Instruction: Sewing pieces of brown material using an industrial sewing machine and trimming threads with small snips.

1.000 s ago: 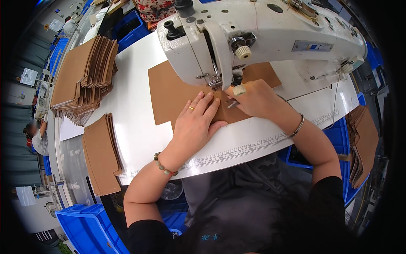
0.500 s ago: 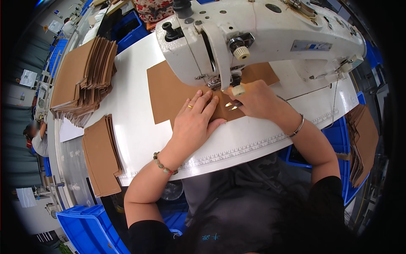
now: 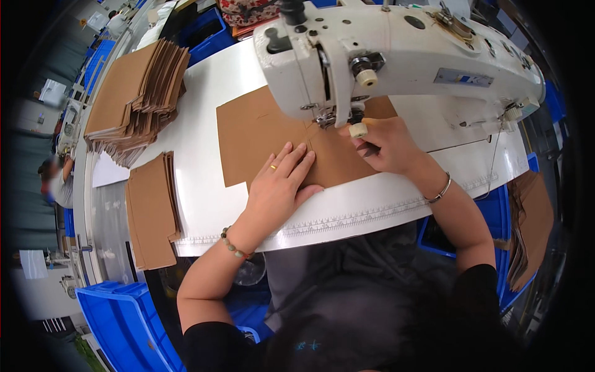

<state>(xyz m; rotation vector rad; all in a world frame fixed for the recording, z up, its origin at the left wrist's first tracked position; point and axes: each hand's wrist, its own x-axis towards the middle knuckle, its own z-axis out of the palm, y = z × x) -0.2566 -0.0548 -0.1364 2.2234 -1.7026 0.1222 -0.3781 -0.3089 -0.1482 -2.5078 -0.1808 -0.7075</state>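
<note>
A brown sheet of leather-like material [image 3: 245, 136] lies flat on the white sewing table, partly under the sewing machine [image 3: 403, 56]. My left hand [image 3: 282, 180] rests palm down on the sheet's near part, fingers stretched out toward the presser foot [image 3: 324, 119]. Just right of the needle area, my right hand [image 3: 393, 146] is curled. Tucked in its fingers is a small dark tool [image 3: 368, 149], which looks like thread snips. The right thumb and forefinger reach in beside the presser foot, and the machine's pale knob [image 3: 358, 130] partly hides their tips.
Stacked brown pieces [image 3: 121, 93] stand at the left of the table, with a smaller pile [image 3: 150, 214] nearer me. Blue bins stand at lower left [image 3: 124, 316] and right [image 3: 496, 211]; brown pieces [image 3: 532, 223] hang over the right one. A ruler strip [image 3: 347, 221] runs along the front edge.
My left hand has drawn back toward me, away from the presser foot. My right hand stays by the needle area, and the tool's shiny tips no longer show. The whole view has shifted slightly.
</note>
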